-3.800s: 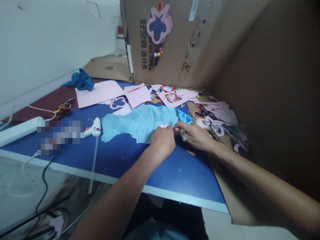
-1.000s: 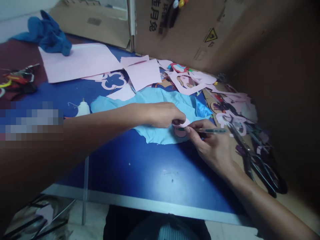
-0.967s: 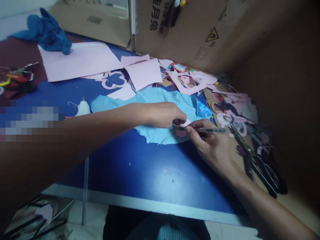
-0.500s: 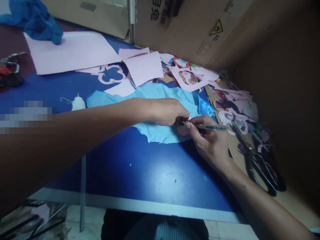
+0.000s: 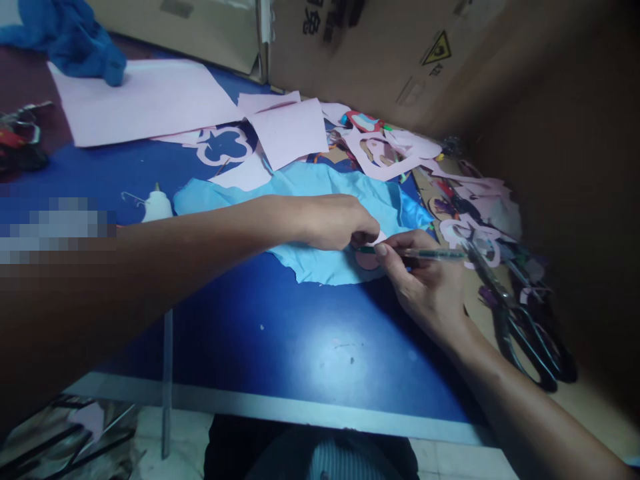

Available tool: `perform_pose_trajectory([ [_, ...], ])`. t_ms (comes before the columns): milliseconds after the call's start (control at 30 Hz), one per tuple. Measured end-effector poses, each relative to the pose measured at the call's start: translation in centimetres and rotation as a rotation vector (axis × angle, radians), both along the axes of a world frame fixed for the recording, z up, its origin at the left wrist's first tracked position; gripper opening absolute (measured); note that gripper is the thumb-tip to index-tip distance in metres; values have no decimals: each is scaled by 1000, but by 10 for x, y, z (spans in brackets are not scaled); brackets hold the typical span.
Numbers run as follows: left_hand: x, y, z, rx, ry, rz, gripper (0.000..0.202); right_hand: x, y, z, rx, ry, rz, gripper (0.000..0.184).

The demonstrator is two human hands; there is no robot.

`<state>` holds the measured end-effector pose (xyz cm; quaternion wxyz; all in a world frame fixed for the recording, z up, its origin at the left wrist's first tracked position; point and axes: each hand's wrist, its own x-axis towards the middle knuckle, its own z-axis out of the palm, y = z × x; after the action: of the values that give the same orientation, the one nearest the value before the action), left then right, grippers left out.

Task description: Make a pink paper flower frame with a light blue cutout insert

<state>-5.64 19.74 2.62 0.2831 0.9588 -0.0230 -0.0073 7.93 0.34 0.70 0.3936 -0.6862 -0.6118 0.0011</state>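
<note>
My right hand is closed around a slim clear pen, its dark green end pointing left. That end lies over a small pink paper piece on light blue cloth. My left hand reaches across the cloth with its fingers curled down beside the pen's end, at the pink piece. What the left fingertips hold, if anything, is hidden beneath the hand. The cloth is wrinkled and spread on the blue table.
Large black-handled scissors lie right of my right hand. Pink sheets and pink cut-outs lie behind the cloth. A white glue bottle stands by my left forearm. Cardboard boxes form walls at the back and right.
My right hand and the pen have shifted very slightly to the right, while the whole view has also moved a little. My left hand stays in place with curled fingers.
</note>
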Motion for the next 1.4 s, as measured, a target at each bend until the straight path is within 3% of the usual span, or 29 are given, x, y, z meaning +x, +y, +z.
perform_pose_trajectory([
  [667, -2, -2, 1, 6, -4, 32, 39, 0, -3, 2, -20, 19, -7, 18],
  [1200, -2, -4, 5, 11, 11, 28, 46, 0, -5, 4, -7, 35, -3, 19],
  [1400, -3, -2, 0, -15, 13, 12, 47, -1, -4, 4, -12, 64, 2, 22],
])
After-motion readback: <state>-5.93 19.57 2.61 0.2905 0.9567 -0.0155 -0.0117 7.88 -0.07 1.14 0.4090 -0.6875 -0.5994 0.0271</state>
